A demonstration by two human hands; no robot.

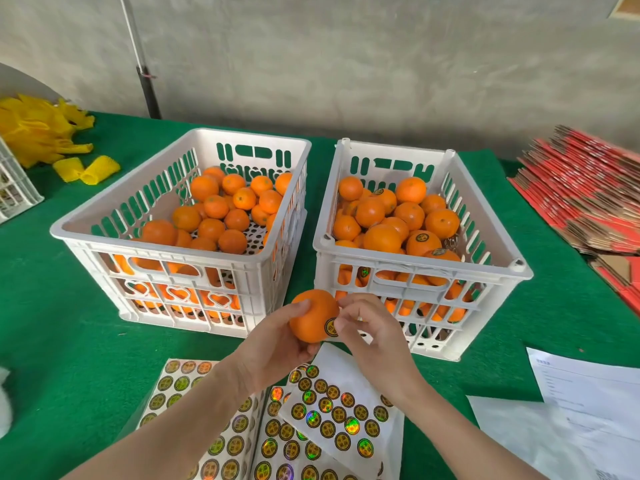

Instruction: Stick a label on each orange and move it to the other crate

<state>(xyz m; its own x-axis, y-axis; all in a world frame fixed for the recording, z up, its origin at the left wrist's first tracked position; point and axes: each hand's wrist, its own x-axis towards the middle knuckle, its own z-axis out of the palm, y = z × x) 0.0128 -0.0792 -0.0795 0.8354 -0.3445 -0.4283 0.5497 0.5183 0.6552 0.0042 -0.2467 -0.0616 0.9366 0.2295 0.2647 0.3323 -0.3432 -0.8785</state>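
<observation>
Left crate (166, 252): unlabelled fruit; right crate (415, 263): labelled. Our orange (311, 318) sits just before the gap between them, left hand (273, 351) curled round it, right hand (372, 332) fingertips pinching the label (330, 328) on its right face. Right crate lies beyond-right, nearer the right hand.

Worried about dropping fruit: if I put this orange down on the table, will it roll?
Likely: the orange looks round, so it could roll, though the felt-like green cloth may slow it. It seems firm; the left hand cups it without denting.
</observation>
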